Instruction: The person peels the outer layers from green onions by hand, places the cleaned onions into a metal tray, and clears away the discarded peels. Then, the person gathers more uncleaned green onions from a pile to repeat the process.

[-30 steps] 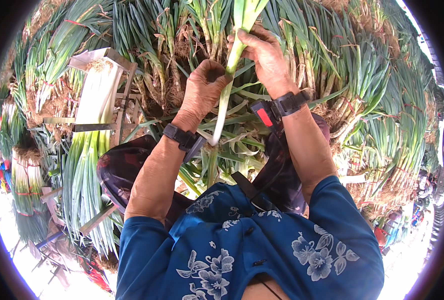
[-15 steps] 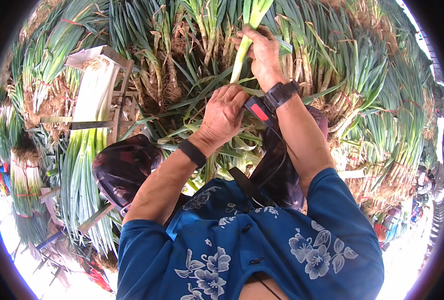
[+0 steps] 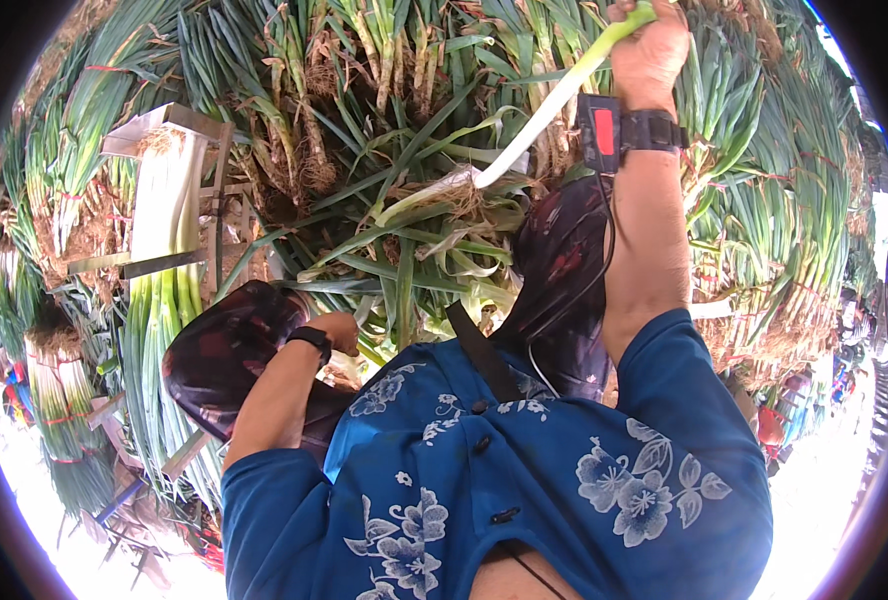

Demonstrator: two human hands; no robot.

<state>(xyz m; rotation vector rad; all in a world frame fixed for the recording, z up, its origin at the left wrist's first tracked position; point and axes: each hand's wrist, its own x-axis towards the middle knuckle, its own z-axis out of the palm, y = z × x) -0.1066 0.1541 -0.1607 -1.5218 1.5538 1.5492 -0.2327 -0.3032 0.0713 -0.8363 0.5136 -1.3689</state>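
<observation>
One stalk white and bare in your right grip, rack part-filled, plenty of rough bunches around

Your right grip is clamped round the green part of a leek, up at the top edge of view. Leek slants down-left from it, its lower end over the loose leaves between your knees. Contact there: can't tell. Leaf tips are out of frame.

Your left grip is low, by your left knee. Fingers partly hidden; can't tell if they're apart, together or on something.

Progress, my read: the leek in hand looks essentially peeled along the white. Whether roots remain at its base is too small to call. Not in the rack yet. Bulk is untouched: rough bunches ahead and more bunches on your right, with brown roots and dry skins showing.

Containers: the rack on your left holds clean leeks, root ends up against its end plate, a crossbar over them, greens hanging below. Count unclear, they overlap. Beyond it, a banded bundle sits outside the rack, whites up.
</observation>
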